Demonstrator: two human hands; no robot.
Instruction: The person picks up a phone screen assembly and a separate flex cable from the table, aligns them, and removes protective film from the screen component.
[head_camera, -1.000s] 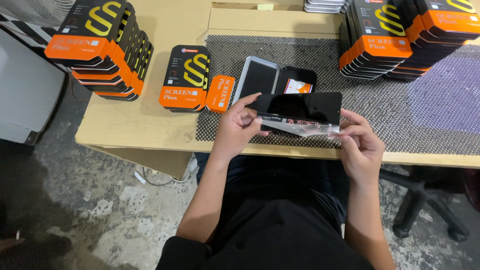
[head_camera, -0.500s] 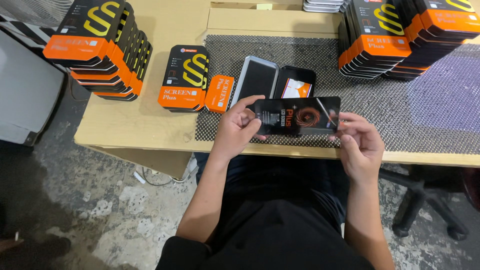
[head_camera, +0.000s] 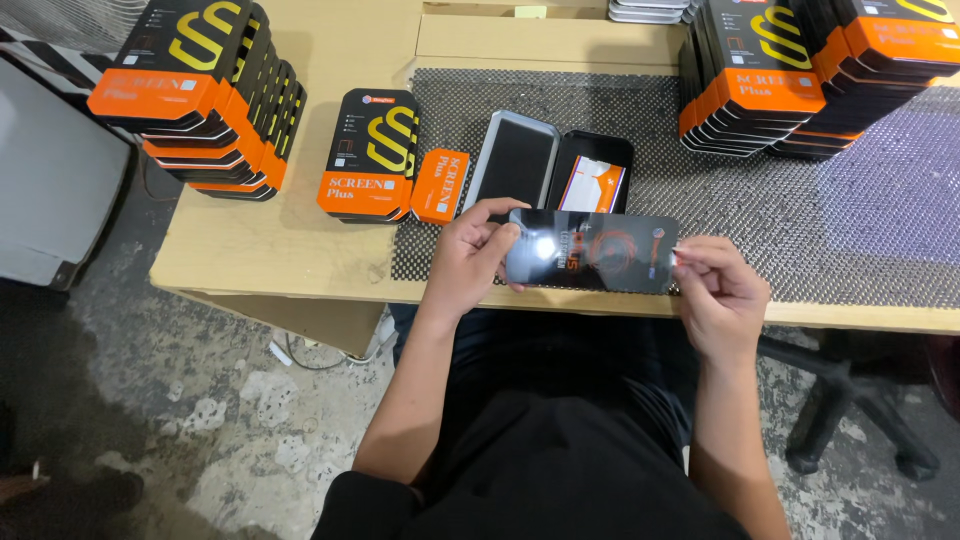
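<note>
I hold the glossy dark rectangular sleeve (head_camera: 592, 251) level over the near edge of the tabletop (head_camera: 250, 250), my left hand (head_camera: 470, 258) clamped on its left end and my right hand (head_camera: 712, 285) pinching its right end. A second ago its plain dark side faced me; now the printed face with a circular design is up, so I have turned it over and can check that side. Just beyond it, on the black mesh mat (head_camera: 760, 215), lie an open grey tray (head_camera: 512, 162) and a black phone-shaped holder (head_camera: 592, 175). Glare whitens the sleeve's left part, and my fingers hide its ends; the far stacks of orange-and-black boxes (head_camera: 770, 80) are cut off.
</note>
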